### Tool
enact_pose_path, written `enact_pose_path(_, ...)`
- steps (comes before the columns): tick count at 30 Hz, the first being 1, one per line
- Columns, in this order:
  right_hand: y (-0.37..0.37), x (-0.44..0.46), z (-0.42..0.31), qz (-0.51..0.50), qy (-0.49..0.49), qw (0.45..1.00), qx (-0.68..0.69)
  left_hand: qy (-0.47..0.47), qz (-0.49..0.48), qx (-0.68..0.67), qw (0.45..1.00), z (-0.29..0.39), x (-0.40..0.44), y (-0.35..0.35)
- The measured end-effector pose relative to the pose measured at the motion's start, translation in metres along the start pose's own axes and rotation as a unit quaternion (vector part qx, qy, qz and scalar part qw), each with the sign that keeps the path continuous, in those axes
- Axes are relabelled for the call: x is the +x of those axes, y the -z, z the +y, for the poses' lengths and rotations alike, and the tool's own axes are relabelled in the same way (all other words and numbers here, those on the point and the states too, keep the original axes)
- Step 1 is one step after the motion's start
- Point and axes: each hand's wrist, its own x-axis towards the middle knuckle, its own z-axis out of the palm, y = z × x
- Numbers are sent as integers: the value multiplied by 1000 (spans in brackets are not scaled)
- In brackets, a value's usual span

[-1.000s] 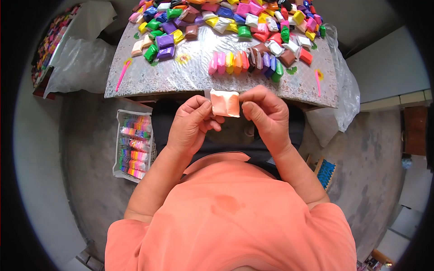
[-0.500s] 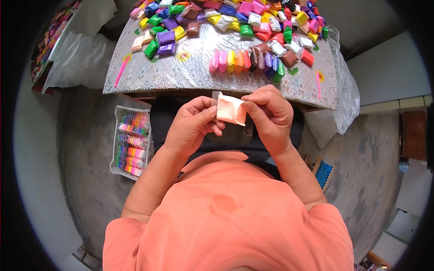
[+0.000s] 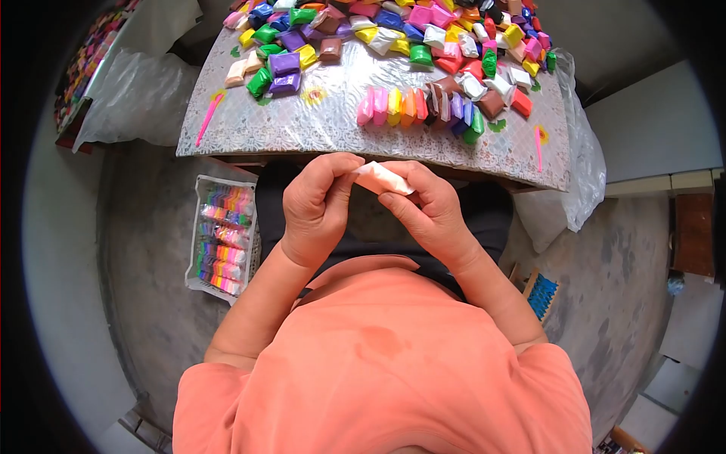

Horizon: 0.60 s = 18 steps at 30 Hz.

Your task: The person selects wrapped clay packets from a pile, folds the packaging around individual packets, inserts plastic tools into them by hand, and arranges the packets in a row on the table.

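A pale peach packet point(image 3: 384, 178), soft-looking and wrapped in clear film, is held between my two hands just off the table's front edge. My left hand point(image 3: 316, 200) is closed, its thumb and fingers pinching the packet's left end. At the other end, my right hand point(image 3: 427, 203) grips it between thumb and fingers. The packet is tilted, its right end lower. Beyond my hands, a row of coloured packets point(image 3: 420, 110) stands on edge along the table point(image 3: 261, 136), running from pink through yellow, orange and brown to purple, blue and green.
A heap of coloured packets point(image 3: 423, 30) covers the table's far part. Pink sticks lie left point(image 3: 209, 121) and right point(image 3: 538, 147). A white basket point(image 3: 198, 227) of packet rows stands on the floor at left. Clear plastic point(image 3: 578, 174) hangs off the table's right side.
The peach packet has turned from facing me broadly to a narrower, tilted view. My left hand has risen and closed on its end; my right hand has shifted left and lower.
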Motion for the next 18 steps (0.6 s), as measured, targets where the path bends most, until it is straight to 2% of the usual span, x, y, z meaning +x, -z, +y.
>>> enact_pose_path(3,-3,7,22,78,175,977,-91,-193,-3,121,974,-3,7,5)
enact_pose_path(4,-4,8,24,87,179,976,-89,-210,-13,122,970,-3,7,6)
enact_pose_path(6,-6,10,24,106,184,973,-85,-211,7,109,971,-8,7,7)
enact_pose_path(9,4,10,26,66,133,984,-98,-208,17,107,972,-14,11,13)
enact_pose_path(11,10,7,31,90,61,993,-33,-196,22,115,974,-16,16,19)
enact_pose_path(13,22,3,27,117,38,992,-25,-202,24,133,970,-26,24,26)
enact_pose_path(16,53,-2,27,173,81,978,-88,-206,15,168,964,-55,44,34)
enact_pose_path(18,76,-3,28,243,67,966,-64,-221,12,191,956,-86,63,35)
